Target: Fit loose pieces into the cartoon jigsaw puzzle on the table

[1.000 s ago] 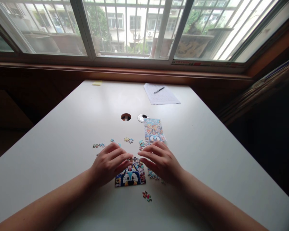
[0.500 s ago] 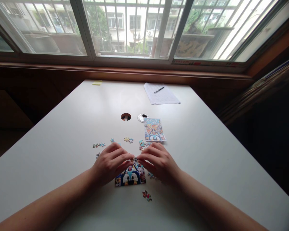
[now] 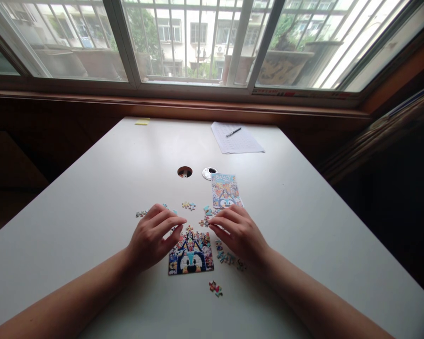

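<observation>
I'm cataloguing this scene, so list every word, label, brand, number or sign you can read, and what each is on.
"BLUEY": top of the picture card; slightly blurred, so the fourth letter is uncertain.
Paper sheets: marks too small to read.
Window frame, lower right: markings too blurred to read.

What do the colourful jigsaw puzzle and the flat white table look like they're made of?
Colourful, partly assembled jigsaw puzzle: probably printed cardboard, finish hard to judge; thin interlocking pieces suggest it.
Flat white table: perhaps laminate or painted board, smooth with soft sheen; window light makes a blurred glow.
</observation>
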Tool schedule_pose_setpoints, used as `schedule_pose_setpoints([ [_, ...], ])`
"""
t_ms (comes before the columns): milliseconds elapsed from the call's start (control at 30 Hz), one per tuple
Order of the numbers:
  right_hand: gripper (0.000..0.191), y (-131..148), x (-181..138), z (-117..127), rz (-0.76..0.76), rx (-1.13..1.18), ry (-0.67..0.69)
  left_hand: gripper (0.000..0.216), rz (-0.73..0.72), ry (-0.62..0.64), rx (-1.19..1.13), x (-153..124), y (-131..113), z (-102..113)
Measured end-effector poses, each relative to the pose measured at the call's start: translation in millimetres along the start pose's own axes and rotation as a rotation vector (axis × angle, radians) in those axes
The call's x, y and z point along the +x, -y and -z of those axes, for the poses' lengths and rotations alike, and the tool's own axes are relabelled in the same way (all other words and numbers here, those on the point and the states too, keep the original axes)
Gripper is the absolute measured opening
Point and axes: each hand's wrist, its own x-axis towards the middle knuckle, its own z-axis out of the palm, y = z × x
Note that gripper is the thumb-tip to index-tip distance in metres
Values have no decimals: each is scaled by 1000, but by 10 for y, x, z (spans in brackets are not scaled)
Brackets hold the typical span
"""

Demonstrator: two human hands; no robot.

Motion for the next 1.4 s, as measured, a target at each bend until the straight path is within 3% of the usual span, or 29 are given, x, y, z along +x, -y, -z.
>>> schedule_pose_setpoints([
  [233,9,-5,-21,-10,7,-17,8,23,23,2,17,-7,17,0],
  [667,10,62,26,10,49,-124,82,26,-153,258,104,-23,29,17],
  [1400,9,158,75,19,220,-306,178,31,-223,291,153,-1,-27,-5],
])
